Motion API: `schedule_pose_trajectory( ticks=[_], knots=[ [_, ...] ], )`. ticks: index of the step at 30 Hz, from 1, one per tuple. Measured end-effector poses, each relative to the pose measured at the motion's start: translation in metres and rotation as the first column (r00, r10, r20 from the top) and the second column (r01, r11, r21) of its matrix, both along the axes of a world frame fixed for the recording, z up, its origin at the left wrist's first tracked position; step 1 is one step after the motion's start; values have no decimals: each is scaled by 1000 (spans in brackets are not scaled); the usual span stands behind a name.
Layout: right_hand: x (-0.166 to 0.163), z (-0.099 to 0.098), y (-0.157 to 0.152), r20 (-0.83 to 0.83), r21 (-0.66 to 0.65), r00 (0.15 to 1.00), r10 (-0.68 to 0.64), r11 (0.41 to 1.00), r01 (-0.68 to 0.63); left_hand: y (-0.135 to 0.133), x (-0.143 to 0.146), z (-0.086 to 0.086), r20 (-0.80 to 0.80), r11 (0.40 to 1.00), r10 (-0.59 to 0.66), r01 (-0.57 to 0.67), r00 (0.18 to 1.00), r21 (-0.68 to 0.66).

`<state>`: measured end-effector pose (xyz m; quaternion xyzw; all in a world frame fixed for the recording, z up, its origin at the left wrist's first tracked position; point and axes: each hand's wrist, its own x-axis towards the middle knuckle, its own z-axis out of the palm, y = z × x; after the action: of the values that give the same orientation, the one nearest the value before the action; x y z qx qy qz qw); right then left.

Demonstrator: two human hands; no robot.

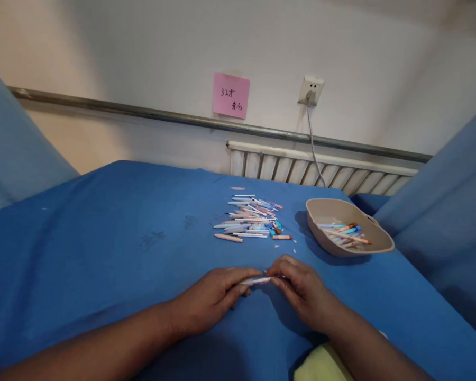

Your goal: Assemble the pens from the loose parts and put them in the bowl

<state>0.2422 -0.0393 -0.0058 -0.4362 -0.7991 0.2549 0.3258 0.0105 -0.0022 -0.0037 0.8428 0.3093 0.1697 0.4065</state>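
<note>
Both my hands rest on the blue cloth of the table (pixel 103 248) near its front edge. My left hand (pixel 214 296) and my right hand (pixel 301 288) are closed on the two ends of one pale pink-white pen (pixel 257 281), held level between them. A loose pile of pens and pen parts (pixel 249 217) lies farther back, in the middle of the table. To its right stands a beige oval basket (pixel 321 209) with several pens (pixel 347 233) in it.
A pink sticky note (pixel 230 95) and a wall socket (pixel 310 90) with a grey cable hang on the wall above a white radiator (pixel 301 166). Blue fabric rises at both sides. Something yellow-green (pixel 321 365) lies at the bottom edge.
</note>
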Motion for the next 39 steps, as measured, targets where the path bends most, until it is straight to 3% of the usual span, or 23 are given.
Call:
schedule_pose_trajectory(
  ticks=[5, 14, 21, 26, 31, 35, 39],
  knots=[
    [-3, 0, -1, -5, 2, 1000, -9, 1000, 9, -2, 2, 0, 43, 957, 108, -92, 993, -276],
    [-6, 4, -6, -11, 11, 1000, 12, 1000, -12, -3, 5, 0, 175, 862, 150, -42, 973, -505],
    [-6, 0, -7, 154, 126, 988, -13, 992, -7, -6, 9, -5, 171, 851, 265, -147, 949, -503],
    [-6, -4, -7, 228, 225, 968, -101, 973, 49, -5, 12, -4, 205, 797, 337, -162, 919, -582],
    [-7, -4, -7, 216, 278, 963, -160, 956, 96, 1, 11, -4, 91, 739, 349, -215, 933, -638],
    [-8, -7, -7, 202, 248, 971, -131, 966, 78, 1, 10, -1, 135, 755, 415, -257, 900, -603],
    [-9, -9, -7, 155, 158, 982, -111, 984, 86, 0, 11, 2, 257, 779, 433, -215, 864, -589]
  ],
)
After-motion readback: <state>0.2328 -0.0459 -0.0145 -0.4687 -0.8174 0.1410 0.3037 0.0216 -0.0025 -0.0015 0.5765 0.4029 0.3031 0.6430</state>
